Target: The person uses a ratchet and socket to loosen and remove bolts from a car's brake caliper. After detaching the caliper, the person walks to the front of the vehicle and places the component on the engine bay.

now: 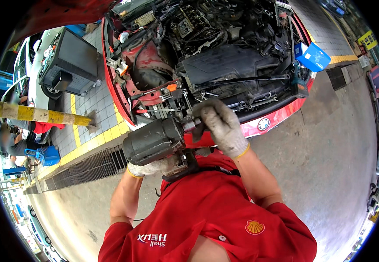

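Observation:
A black impact wrench (pixel 154 139) is held across my front, its short metal drive end (pixel 191 125) pointing right. My left hand (pixel 156 167), in a whitish knit glove, is closed round its handle, partly hidden below the tool's body. At the drive end is my right hand (pixel 222 124) in a soiled glove, its fingers bent and closed; what is inside them is hidden. Just beyond both hands lies the open engine bay of a red car, with a black plastic cover (pixel 220 65). Wrenches (pixel 261 102) and other hand tools lie along the bay's front edge.
A blue box (pixel 312 56) rests on the car's front right corner. At left stand a grey tool cart (pixel 74 61) and a yellow-and-white striped post (pixel 41 114), with people beyond. A floor grate (pixel 89 168) runs behind the post. The raised red hood (pixel 58 17) hangs overhead.

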`<state>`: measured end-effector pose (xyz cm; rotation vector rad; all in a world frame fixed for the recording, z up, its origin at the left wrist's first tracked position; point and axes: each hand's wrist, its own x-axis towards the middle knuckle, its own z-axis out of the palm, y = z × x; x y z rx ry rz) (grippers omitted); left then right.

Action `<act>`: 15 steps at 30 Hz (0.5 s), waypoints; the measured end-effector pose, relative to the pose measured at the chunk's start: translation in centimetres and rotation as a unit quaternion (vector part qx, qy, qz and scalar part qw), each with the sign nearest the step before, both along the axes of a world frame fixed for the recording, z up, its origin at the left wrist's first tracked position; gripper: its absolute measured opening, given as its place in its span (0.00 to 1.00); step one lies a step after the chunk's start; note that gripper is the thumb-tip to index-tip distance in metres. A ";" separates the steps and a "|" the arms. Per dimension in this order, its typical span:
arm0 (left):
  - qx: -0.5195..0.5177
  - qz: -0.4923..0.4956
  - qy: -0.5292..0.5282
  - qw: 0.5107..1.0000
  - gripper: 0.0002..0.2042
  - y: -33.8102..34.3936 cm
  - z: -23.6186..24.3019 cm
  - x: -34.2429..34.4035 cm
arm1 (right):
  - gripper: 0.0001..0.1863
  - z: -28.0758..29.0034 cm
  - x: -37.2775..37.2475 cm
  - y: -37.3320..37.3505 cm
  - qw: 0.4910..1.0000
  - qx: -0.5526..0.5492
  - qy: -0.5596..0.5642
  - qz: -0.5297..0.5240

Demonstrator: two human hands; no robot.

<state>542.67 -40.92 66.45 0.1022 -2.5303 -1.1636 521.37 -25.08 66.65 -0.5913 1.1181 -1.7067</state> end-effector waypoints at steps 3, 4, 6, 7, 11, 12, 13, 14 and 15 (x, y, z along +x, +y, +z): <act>0.157 0.058 -0.102 0.981 0.22 0.4 -1.3 1.6 | 0.17 0.5 1.2 -0.1 0.979 -0.019 0.204 0.003; 0.297 0.056 -0.172 0.937 0.23 0.0 -2.4 1.5 | 0.17 1.6 0.7 0.0 0.994 -0.010 0.103 0.043; 0.143 0.053 -0.142 0.978 0.23 0.8 -2.2 2.9 | 0.16 2.4 1.6 0.5 0.997 0.004 0.005 0.072; 0.116 0.051 -0.129 0.983 0.23 1.3 -1.6 2.4 | 0.15 2.0 2.1 0.5 0.998 -0.006 0.024 0.059; 0.106 0.042 -0.103 0.988 0.26 1.2 -2.7 2.2 | 0.12 1.5 1.8 -0.6 0.985 -0.007 0.169 0.013; 0.132 0.045 -0.084 0.987 0.27 1.2 -3.6 2.5 | 0.12 1.2 1.6 -0.6 0.982 -0.002 0.188 0.020; 0.156 0.051 -0.073 0.984 0.29 1.1 -4.3 2.6 | 0.13 0.6 1.4 -0.7 0.977 0.000 0.210 0.024; 0.204 0.067 -0.090 0.972 0.29 1.4 -4.6 2.8 | 0.13 0.6 1.3 -0.9 0.983 0.025 0.179 0.030; 0.251 0.085 -0.106 0.958 0.29 1.7 -4.6 2.8 | 0.14 0.6 1.2 -1.1 0.987 0.049 0.146 0.035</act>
